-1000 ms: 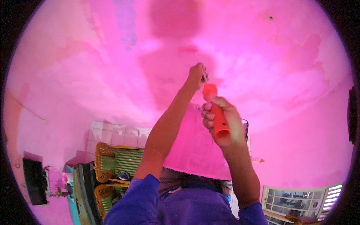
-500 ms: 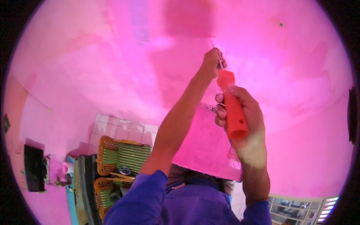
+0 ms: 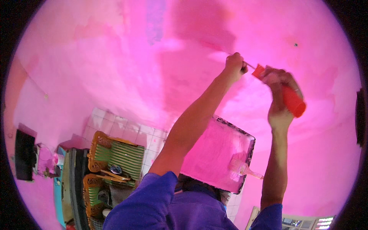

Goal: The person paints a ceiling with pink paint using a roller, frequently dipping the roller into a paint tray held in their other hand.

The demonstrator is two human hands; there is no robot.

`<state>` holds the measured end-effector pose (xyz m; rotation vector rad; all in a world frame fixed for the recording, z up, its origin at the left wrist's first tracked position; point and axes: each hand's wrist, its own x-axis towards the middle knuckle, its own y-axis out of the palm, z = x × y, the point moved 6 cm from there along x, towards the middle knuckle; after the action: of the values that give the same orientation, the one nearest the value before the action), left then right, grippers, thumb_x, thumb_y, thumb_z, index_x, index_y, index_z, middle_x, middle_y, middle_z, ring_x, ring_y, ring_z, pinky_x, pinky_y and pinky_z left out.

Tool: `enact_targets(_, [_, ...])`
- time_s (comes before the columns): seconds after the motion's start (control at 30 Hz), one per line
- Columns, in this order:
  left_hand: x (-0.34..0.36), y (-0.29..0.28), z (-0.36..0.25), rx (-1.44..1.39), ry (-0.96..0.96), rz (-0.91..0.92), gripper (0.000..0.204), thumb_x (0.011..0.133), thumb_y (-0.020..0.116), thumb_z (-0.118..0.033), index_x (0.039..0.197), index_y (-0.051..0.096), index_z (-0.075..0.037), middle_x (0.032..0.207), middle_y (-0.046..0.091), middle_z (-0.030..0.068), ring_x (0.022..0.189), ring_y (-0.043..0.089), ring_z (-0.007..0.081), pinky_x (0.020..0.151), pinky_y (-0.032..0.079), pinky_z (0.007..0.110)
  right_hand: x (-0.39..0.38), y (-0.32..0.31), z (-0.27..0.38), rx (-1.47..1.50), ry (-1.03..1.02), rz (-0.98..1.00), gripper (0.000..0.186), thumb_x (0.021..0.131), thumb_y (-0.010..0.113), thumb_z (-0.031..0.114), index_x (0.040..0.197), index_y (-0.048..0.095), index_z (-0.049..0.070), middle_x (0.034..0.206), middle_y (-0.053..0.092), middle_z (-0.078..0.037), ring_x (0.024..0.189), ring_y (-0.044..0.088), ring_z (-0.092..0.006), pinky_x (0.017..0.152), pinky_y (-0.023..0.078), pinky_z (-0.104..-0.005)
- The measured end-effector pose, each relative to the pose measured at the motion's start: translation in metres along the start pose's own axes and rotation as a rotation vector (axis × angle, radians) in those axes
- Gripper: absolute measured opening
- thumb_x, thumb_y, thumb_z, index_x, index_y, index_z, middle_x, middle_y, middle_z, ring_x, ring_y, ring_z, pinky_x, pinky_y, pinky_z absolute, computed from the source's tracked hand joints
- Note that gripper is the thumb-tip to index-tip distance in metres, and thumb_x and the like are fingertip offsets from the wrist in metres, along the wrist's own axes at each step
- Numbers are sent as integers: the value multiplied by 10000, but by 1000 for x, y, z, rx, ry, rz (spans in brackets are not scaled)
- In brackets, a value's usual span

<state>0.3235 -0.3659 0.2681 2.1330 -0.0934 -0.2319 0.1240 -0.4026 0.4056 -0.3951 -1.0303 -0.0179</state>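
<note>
Both my hands hold one paint roller, raised before a pink wall. My right hand is wrapped round its red plastic handle, whose round butt end points to the lower right. Ahead of it, my left hand is closed on the thin metal rod. The rod runs on to the upper left; its roller end blends into the pink wall and is hard to make out. Below my forearms is a dark-rimmed paint tray covered in pink paint. A paintbrush lies across the tray's right side.
At the lower left stand carved wooden chairs with green striped backs, beside a dark upright panel. A black screen hangs on the left wall. White tiles lie behind the chairs. A window shows at the lower right.
Both hands have moved to the right, the right hand also upward. The red handle has swung from pointing towards me to slanting down right. More of the tray and the paintbrush shows.
</note>
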Motion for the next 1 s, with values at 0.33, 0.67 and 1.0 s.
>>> enact_targets(0.33, [21,36,-29,-388,86,65,163,825,383,-131,677,403,-64,498,334,27,401,333,142,388,351,291,86,17,-9,80,-5,58,77,841,521,62,852,578,12,753,569,-69,765,574,-154,782,458,-322])
enact_targets(0.67, [48,11,-27,-451,123,63,218,879,351,-186,683,364,-92,541,332,22,445,341,129,422,353,303,92,21,-32,107,-9,102,163,860,507,98,958,581,-9,946,580,-93,909,583,-188,820,451,-311])
enact_targets(1.0, [66,-13,-9,-459,84,80,212,862,418,-196,682,445,-88,547,397,66,501,414,191,463,394,316,86,42,-51,206,-17,195,103,854,505,75,847,578,2,873,572,-69,833,570,-173,786,452,-301])
